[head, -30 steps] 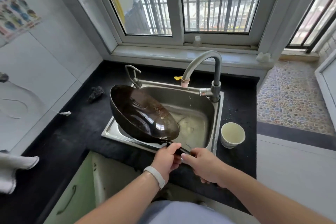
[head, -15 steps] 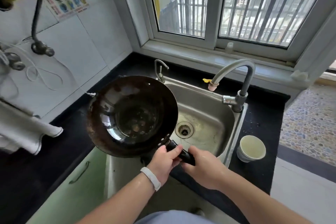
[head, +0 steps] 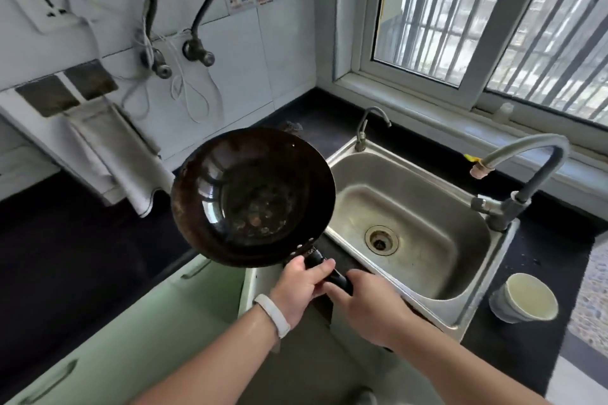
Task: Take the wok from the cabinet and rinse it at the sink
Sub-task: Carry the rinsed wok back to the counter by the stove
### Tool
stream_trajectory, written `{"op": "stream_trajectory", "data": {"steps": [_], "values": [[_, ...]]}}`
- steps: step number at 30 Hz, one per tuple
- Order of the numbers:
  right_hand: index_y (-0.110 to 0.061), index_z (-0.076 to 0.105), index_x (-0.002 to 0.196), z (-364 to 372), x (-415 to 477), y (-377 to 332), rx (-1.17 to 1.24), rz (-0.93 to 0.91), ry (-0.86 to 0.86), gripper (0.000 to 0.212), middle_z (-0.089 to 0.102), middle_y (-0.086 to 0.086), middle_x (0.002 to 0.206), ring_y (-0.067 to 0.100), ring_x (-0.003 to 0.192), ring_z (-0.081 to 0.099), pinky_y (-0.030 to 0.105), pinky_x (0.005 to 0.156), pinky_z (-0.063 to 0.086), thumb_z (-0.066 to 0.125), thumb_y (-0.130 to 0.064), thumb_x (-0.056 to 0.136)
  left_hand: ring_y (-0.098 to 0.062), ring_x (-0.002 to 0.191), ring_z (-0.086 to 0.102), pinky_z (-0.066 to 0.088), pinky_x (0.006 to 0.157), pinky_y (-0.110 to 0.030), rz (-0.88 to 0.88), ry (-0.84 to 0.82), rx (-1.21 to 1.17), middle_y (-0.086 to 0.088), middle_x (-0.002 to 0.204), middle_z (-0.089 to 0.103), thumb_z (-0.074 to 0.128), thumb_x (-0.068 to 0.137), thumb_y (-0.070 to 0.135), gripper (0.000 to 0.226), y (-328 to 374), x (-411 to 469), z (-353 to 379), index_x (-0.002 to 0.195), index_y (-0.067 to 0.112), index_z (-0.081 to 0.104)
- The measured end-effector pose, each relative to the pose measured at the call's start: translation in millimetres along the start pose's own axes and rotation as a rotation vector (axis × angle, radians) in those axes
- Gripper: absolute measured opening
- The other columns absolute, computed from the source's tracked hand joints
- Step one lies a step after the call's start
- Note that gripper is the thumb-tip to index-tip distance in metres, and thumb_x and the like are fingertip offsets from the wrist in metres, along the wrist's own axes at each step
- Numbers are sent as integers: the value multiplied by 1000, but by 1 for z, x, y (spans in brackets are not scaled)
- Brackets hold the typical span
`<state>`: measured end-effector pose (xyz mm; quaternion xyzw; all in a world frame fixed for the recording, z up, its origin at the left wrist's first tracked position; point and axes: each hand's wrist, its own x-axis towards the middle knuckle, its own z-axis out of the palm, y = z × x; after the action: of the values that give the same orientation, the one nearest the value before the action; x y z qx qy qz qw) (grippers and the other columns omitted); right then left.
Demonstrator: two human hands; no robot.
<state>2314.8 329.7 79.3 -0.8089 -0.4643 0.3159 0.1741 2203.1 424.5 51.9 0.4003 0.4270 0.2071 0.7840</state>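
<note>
Round dark metal wok [head: 252, 197] at centre frame, held in the air left of the sink, inside facing the camera, brownish residue at its bottom. Left hand [head: 297, 286], white band at the wrist, fingers wrapped around the wok's black handle [head: 325, 270] near the pan. Right hand [head: 368, 306] closed on the handle's end. Stainless steel sink [head: 418, 227] at right, with curved grey faucet [head: 526, 171]. Pale cup [head: 526, 297] at lower right on the black countertop [head: 65, 240].

Bright daylight from the window [head: 493, 26] at far right, dark countertop [head: 65, 240] in shadow at left, soft blur overall, edges bent by wide-angle lens
</note>
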Motion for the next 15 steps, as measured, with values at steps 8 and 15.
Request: {"op": "stream_trajectory", "data": {"steps": [8,15], "values": [[-18,58,83,75,-32,-97,-74,-100,-121,41,64,-1,72,16,60,60,32,52,43,56,-58,88,-16,69,66,54,58,-25,70,124,-57,-7,79,64,66,90,10,11,-4,-73,-118,93,7,56],[-17,56,75,175,-67,-195,-137,-203,-277,34,58,-3,63,15,50,50,30,48,39,57,-50,85,-17,73,59,50,72,-32,104,325,-160,-5,78,60,71,85,15,17,-21,-162,-244,87,12,54]]}}
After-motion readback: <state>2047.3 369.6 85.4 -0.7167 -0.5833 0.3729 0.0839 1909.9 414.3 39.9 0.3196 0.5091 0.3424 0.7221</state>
